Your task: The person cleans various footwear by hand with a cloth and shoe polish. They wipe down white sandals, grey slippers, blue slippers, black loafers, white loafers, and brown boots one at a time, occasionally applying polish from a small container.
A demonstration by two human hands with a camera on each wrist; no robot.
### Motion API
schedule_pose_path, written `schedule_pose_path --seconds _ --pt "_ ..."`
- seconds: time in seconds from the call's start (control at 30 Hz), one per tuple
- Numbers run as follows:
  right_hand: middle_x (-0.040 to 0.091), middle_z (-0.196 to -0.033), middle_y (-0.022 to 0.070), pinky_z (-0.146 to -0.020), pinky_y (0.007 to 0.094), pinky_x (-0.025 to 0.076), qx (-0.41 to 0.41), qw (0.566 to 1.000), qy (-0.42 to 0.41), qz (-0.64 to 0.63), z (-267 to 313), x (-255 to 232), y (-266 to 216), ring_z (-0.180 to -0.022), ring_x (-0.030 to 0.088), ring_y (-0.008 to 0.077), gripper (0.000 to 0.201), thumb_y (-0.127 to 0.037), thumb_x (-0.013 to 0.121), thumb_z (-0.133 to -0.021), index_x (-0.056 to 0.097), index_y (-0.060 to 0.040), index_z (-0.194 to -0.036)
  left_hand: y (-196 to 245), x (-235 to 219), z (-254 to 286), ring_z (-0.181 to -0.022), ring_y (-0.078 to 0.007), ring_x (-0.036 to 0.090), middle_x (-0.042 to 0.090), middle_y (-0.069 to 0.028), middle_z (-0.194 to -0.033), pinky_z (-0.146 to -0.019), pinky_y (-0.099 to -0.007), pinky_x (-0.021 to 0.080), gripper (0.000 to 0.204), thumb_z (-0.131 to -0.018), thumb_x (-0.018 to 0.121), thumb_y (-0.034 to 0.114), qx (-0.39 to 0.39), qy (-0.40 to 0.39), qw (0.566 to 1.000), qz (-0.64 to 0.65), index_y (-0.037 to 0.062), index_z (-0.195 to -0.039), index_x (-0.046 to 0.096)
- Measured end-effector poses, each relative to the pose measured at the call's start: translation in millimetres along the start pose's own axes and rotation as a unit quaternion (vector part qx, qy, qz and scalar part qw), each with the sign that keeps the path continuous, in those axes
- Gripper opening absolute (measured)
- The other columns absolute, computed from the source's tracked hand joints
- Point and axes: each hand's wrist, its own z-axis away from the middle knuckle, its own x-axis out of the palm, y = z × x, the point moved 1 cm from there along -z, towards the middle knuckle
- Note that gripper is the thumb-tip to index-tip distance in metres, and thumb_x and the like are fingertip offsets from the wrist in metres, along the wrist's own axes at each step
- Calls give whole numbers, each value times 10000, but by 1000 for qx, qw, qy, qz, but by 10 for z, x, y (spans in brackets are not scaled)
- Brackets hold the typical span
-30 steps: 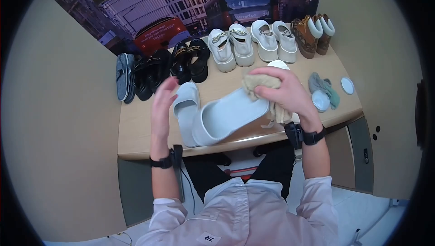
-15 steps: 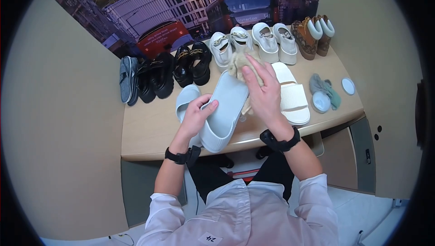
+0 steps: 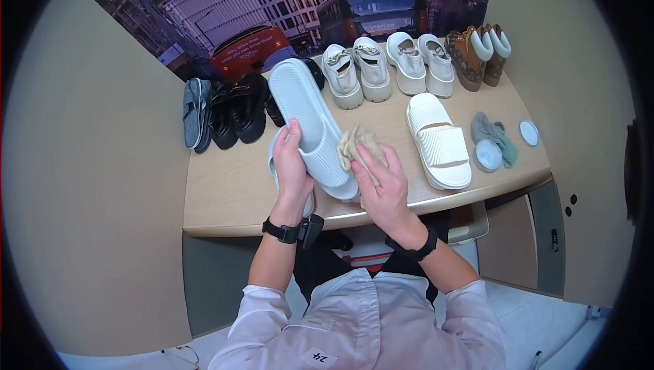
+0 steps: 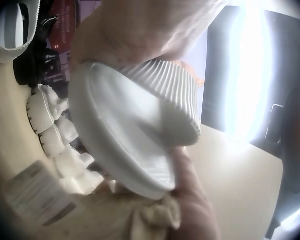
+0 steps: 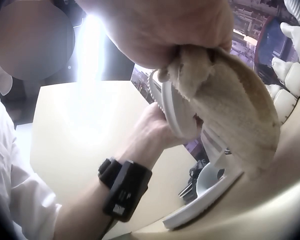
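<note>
A light blue-grey slide sandal [image 3: 300, 101] is held up over the table, tilted, its toe end low. The left hand [image 3: 290, 174] grips it by the side near the strap. Pinched in the right hand [image 3: 386, 189] is a crumpled beige cloth [image 3: 361, 149], close beside the strap. In the left wrist view the sandal [image 4: 130, 120] shows its ribbed strap near the palm; in the right wrist view the cloth [image 5: 230, 105] hangs from the fingers. The other blue-grey slide [image 3: 274, 155] lies on the table, partly hidden behind the left hand.
A pair of white slides [image 3: 443, 145] lies right of centre. Beyond it are a grey-green cloth [image 3: 504, 142], a small round tin [image 3: 488, 155] and a white lid [image 3: 528, 133]. Grey slippers [image 3: 196, 115], black shoes [image 3: 249, 108], white shoes [image 3: 372, 70] and brown boots [image 3: 470, 60] line the back.
The held slide has swung round, its plain end now up and left and its strap end low. The left hand has taken hold of it. The cloth has moved from its upper end down beside the strap.
</note>
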Motion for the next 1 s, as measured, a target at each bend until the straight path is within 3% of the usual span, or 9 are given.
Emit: schedule_pose_path --seconds 0.27,0.47,0.57,0.67,0.77,0.8,0.9,0.93,1.0 --pt "636 -1273 235 -979 430 565 5 995 94 23 170 121 0 -1125 686 402 532 -99 820 -964 672 -19 -1469 -153 -47 57 -1271 -259 669 693 -129 -1358 -1118 -431 528 497 -1192 518 388 -15 68 984 164 -22 -1470 564" --pt "727 -1186 156 -985 382 575 52 996 71 -30 -490 -423 163 -1111 724 279 528 -31 749 -892 720 -50 -1419 86 -433 61 -1327 -231 645 697 -113 -1400 -1211 -448 437 560 -1153 609 400 -27 46 998 35 18 -1555 526" --pt "750 -1277 139 -1015 355 576 175 974 -96 -107 -864 -828 83 -1164 728 223 499 -54 751 -896 746 -62 -1395 385 -479 -49 -1325 -200 646 700 -98 -1421 -1179 -425 452 551 -1128 663 333 293 133 882 -344 2 -1554 553" --pt "756 -1340 135 -1069 341 559 158 958 -203 -127 -1029 -892 -46 -1224 714 201 477 -78 745 -902 761 -67 -1380 789 -238 98 -1297 -198 654 716 -81 -1382 -1142 -395 473 526 -1100 715 296 231 -233 765 -554 -19 -1506 603" --pt "762 -1328 129 -1080 343 554 128 958 -222 -126 -1095 -781 -62 -1225 715 202 477 -79 741 -903 764 -72 -1379 656 -238 30 -1306 -169 630 695 -67 -1402 -1140 -381 474 493 -1121 680 333 -111 -368 832 -400 -13 -1470 639" --pt "764 -1324 127 -1084 344 553 124 960 -214 -128 -1092 -758 -40 -1228 715 201 479 -79 741 -902 764 -74 -1380 633 -260 23 -1296 -152 621 680 -59 -1406 -1137 -352 473 520 -1143 641 371 -74 -408 826 -382 -24 -1481 622" --pt "768 -1315 119 -1079 346 557 131 960 -208 -134 -1068 -740 11 -1225 719 206 482 -79 742 -896 766 -75 -1378 390 -473 93 -1218 -127 632 694 -49 -1371 -1059 -336 509 567 -1144 631 411 -187 -369 890 -191 -28 -1502 605" --pt "768 -1315 120 -1077 346 557 135 960 -207 -132 -1051 -746 29 -1226 720 208 479 -80 741 -899 767 -72 -1377 399 -364 150 -1221 -116 640 691 -44 -1359 -1058 -319 512 561 -1122 689 350 -83 -406 869 -270 -27 -1521 575" --pt "769 -1315 124 -1074 344 559 139 958 -212 -130 -1027 -714 49 -1227 723 212 471 -83 740 -904 767 -66 -1375 362 -273 321 -1230 -110 641 694 -43 -1354 -1056 -305 514 532 -1098 730 292 -96 -388 884 -241 -24 -1501 584"
